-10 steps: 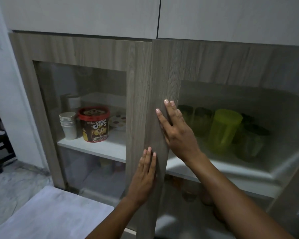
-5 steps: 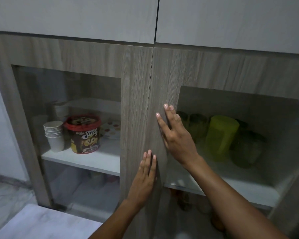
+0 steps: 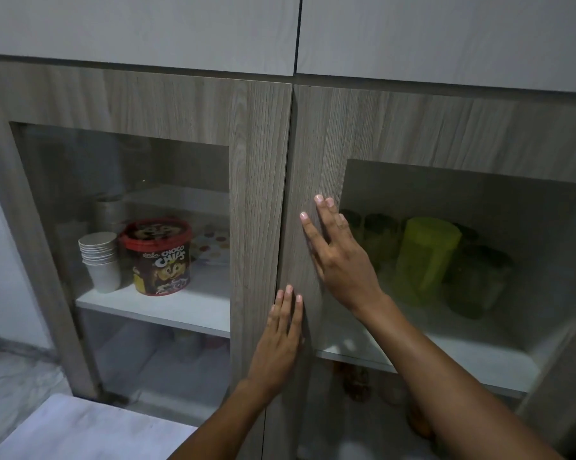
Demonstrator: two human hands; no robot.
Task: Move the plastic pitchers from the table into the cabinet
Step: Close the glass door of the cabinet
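The wood-grain cabinet (image 3: 260, 154) has two glass-paned doors, and both stand shut. Behind the right pane a yellow-green plastic pitcher (image 3: 426, 257) stands on a white shelf, with darker green pitchers (image 3: 479, 280) beside and behind it. My right hand (image 3: 339, 257) lies flat with spread fingers on the inner frame of the right door (image 3: 316, 144). My left hand (image 3: 280, 336) presses flat on the same door edge, lower down, by the seam. Neither hand holds anything.
Behind the left pane a stack of paper cups (image 3: 100, 260) and a red-lidded Choco Chips tub (image 3: 158, 257) stand on a white shelf (image 3: 167, 310). White upper cabinet doors (image 3: 147, 24) run above. A white table corner (image 3: 80, 429) shows at the bottom left.
The right door has swung in from slightly ajar to flush with the left one. Both hands stayed flat on it. The view shifted left and closer.
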